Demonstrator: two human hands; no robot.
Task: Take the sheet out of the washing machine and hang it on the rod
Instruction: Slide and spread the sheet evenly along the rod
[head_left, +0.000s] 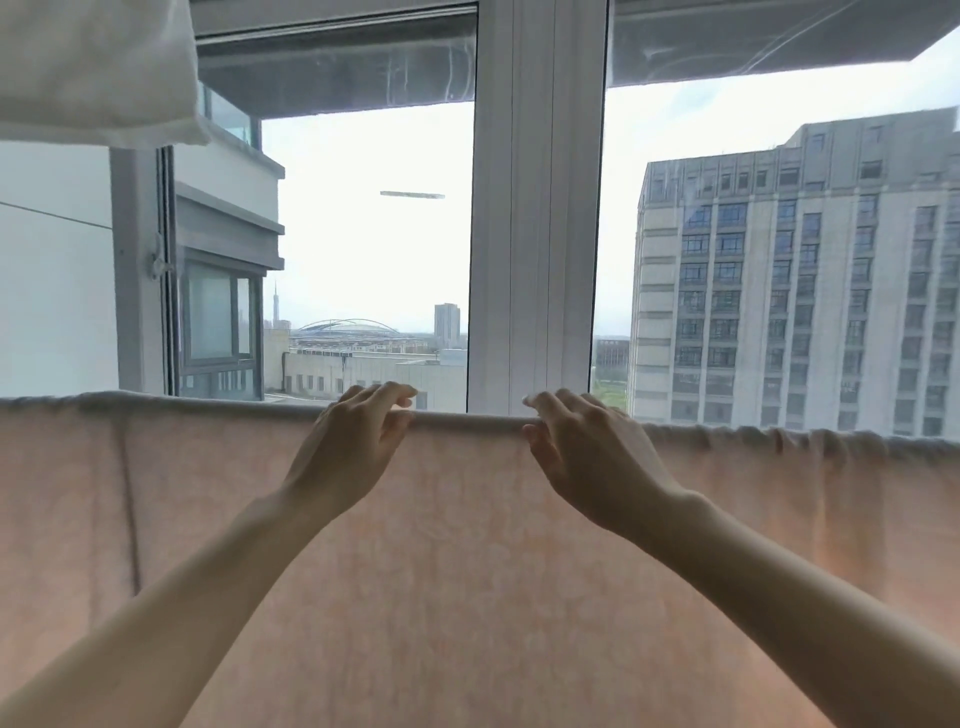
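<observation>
A pale pink sheet (467, 545) hangs draped over a horizontal rod that runs across the view; the rod itself is hidden under the fold (467, 418) of the sheet. My left hand (353, 441) is raised at the top edge just left of centre, fingers loosely bent over the fold, gripping nothing. My right hand (582, 447) is beside it to the right, fingers spread and relaxed just above the fold. The sheet is smooth on the left and bunched into small gathers (779, 434) along the right part of the rod.
A large window with a white frame post (535, 208) stands right behind the rod. Another white cloth (93, 67) hangs at the top left. A wall (52, 270) is at the left. Buildings show outside.
</observation>
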